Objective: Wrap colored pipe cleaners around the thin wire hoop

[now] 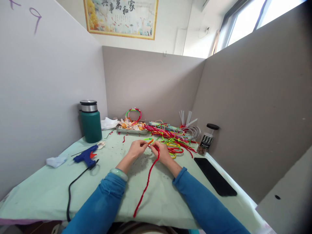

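My left hand [137, 149] and my right hand [161, 152] meet over the middle of the pale green table [48, 191]. Both pinch a small orange and green pipe cleaner piece [149, 140] where a long red pipe cleaner [146, 185] joins it. The red one trails from my right hand's fingers down toward the table's near edge. Both arms wear blue sleeves, and a pale bangle [119, 174] sits on my left wrist.
A heap of coloured pipe cleaners [174, 138] lies just behind my hands. A metal tray of scraps [133, 127] stands at the back, a green flask [90, 121] back left. A blue glue gun [85, 156] with black cord lies left, a black phone [215, 176] right, beside a jar [206, 139].
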Demonstrator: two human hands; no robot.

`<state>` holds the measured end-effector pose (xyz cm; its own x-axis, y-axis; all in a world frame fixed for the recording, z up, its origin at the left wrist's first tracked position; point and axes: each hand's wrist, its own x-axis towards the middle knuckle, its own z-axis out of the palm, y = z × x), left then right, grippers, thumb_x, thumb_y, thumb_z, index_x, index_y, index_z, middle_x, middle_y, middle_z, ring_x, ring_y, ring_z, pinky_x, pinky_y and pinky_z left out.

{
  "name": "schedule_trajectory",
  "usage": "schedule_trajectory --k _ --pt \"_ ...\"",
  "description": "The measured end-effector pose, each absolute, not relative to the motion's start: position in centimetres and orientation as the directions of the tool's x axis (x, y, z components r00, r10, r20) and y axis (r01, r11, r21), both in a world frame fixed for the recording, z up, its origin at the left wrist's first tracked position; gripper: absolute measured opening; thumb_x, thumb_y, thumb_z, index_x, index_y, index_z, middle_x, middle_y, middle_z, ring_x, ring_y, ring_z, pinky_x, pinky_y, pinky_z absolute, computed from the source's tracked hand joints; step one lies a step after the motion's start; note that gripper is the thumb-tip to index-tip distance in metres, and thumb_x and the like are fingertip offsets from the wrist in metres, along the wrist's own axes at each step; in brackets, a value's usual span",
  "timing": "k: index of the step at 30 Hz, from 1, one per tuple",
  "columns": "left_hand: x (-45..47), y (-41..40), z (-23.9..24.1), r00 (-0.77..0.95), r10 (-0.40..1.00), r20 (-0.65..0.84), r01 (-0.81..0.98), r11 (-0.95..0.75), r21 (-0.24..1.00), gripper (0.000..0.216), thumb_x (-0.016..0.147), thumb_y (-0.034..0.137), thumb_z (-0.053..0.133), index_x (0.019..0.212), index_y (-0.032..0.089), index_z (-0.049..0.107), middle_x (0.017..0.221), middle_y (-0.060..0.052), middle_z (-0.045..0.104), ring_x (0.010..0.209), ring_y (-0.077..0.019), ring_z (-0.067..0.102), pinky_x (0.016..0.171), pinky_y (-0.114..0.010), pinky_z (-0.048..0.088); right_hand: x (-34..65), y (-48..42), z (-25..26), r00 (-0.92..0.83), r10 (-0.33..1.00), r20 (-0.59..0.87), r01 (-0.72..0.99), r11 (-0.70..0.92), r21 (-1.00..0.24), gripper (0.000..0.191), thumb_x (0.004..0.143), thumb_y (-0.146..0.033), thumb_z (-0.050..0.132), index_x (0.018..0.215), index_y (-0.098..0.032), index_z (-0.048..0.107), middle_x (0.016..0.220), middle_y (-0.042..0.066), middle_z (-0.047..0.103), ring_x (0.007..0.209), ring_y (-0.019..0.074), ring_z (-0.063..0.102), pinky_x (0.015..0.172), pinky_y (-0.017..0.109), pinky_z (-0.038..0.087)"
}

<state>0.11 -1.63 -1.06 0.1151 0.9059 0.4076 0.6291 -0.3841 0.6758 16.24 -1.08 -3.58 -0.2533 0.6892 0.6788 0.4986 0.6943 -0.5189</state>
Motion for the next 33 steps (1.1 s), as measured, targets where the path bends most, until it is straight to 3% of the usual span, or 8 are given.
schedule_trajectory --k 7,18,26,33 --pt "0.1 -1.2 -2.2 0.127 0.872 0.473 0.634 -0.438 0.638 0.028 0.073 0.026 0.054 0.098 0.015 0.063 0.063 0.001 0.062 0.056 -0.0104 0.051 0.056 -0.02 0.035 16.1 -1.0 -3.6 -0.204 0.705 0.679 0.528 0.663 -0.53 0.013 0.08 -0.026 0.049 0.073 -0.019 0.057 0.061 -0.001 0.059 0.053 0.0114 0.051 0.053 0.021 0.036" --pt "0.3 -1.4 -1.8 0.135 0.831 0.54 0.724 -0.455 0.519 0.016 0.075 0.022 0.056 0.081 0.017 0.07 0.077 -0.004 0.068 0.069 -0.0139 0.057 0.065 -0.023 0.039 16.0 -0.7 -3.6 -0.165 0.72 0.674 0.538 0.638 -0.551 0.013 0.078 -0.026 0.05 0.071 -0.019 0.058 0.061 -0.001 0.061 0.053 0.0123 0.052 0.053 0.022 0.037" --pt "0.1 -1.3 -1.8 0.186 0.805 0.564 0.754 -0.485 0.443 0.02 0.079 0.019 0.053 0.088 0.017 0.071 0.084 -0.006 0.067 0.077 -0.0158 0.058 0.073 -0.024 0.042 15.9 -0.7 -3.4 -0.118 0.741 0.662 0.551 0.603 -0.577 0.015 0.077 -0.029 0.051 0.071 -0.019 0.06 0.06 -0.001 0.061 0.051 0.0127 0.051 0.051 0.022 0.035" --pt "0.0 -0.9 -2.6 0.214 0.803 0.556 0.764 -0.492 0.417 0.024 0.083 0.023 0.046 0.085 0.018 0.069 0.08 -0.006 0.066 0.074 -0.0161 0.058 0.07 -0.024 0.041 15.9 -0.1 -3.9 -0.064 0.762 0.645 0.545 0.568 -0.617 0.019 0.078 -0.034 0.049 0.069 -0.018 0.057 0.061 0.001 0.061 0.054 0.0143 0.053 0.053 0.023 0.038"
